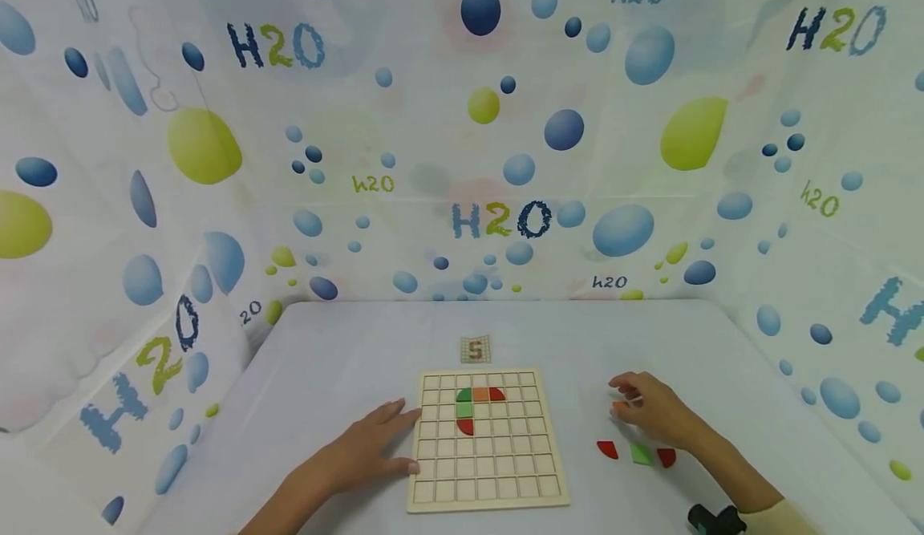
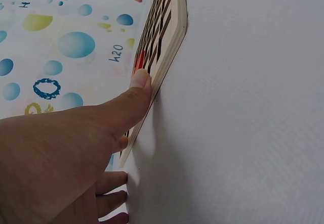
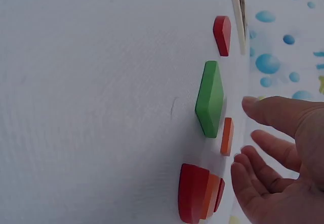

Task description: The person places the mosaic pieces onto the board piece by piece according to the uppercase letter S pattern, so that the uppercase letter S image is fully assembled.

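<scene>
A pale wooden grid board [image 1: 488, 508] lies on the white table. In its upper cells sit a green quarter-round [image 1: 464, 395], an orange square [image 1: 480, 394], a red quarter-round [image 1: 497, 394], a green square [image 1: 464, 410] and another red quarter-round [image 1: 465, 426]. My left hand [image 1: 366, 450] touches the board's left edge, thumb on the rim [image 2: 140, 78] and fingers spread. Over loose pieces at the right hovers my right hand [image 1: 653, 408], fingers loosely bent, thumb apart, nothing between them. Below it lie red pieces [image 1: 608, 450] and a green piece [image 1: 640, 454].
A small card [image 1: 475, 350] with an S-like figure on a grid lies behind the board. In the right wrist view, orange pieces [image 3: 227, 137] lie beside the green one. A bubble-patterned sheet [image 1: 433, 158] rises behind the table and along its sides.
</scene>
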Motion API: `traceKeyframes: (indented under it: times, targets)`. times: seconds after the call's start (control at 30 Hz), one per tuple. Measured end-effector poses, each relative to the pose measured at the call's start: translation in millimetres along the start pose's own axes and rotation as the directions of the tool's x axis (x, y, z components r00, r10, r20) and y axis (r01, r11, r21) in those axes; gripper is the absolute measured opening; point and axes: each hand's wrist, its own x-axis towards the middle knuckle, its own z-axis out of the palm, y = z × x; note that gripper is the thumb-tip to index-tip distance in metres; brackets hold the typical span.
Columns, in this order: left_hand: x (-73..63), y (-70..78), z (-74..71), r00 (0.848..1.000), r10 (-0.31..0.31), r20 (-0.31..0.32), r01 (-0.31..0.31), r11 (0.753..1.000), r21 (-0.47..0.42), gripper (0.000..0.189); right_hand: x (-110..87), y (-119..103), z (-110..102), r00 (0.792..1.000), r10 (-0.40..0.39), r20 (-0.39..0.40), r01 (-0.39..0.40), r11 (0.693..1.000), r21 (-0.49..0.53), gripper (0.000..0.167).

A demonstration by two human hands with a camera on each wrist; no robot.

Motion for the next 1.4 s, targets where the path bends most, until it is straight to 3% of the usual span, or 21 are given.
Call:
traceKeyframes:
  times: [0.17, 0.67, 1.17, 1.4]
  targets:
    - [-0.5, -1.4, 2.6, 1.000, -0.004, 0.003, 0.004, 1.000, -0.004, 0.090, 1.3, 0.9, 0.6, 0.998, 0.050, 0.047, -0.049, 0.999, -0.012, 0.044]
    - [-1.5, -0.1, 0.7, 1.000, 0.018, -0.003, -0.018, 1.000, 0.007, 0.089, -0.4, 1.4, -5.7, 0.994, 0.028, 0.107, -0.023, 0.999, -0.045, 0.032]
    - [-0.8, -1.3, 2.3, 1.000, -0.031, 0.003, 0.031, 0.999, 0.009, 0.091, -0.3, 2.3, -2.1, 0.995, -0.055, 0.080, 0.061, 0.995, -0.073, 0.018]
    - [-1.3, -1.0, 1.7, 1.000, -0.028, 0.000, 0.028, 1.000, 0.011, 0.090, 5.7, -11.5, 6.2, 0.996, -0.032, 0.085, 0.038, 0.996, -0.078, 0.020]
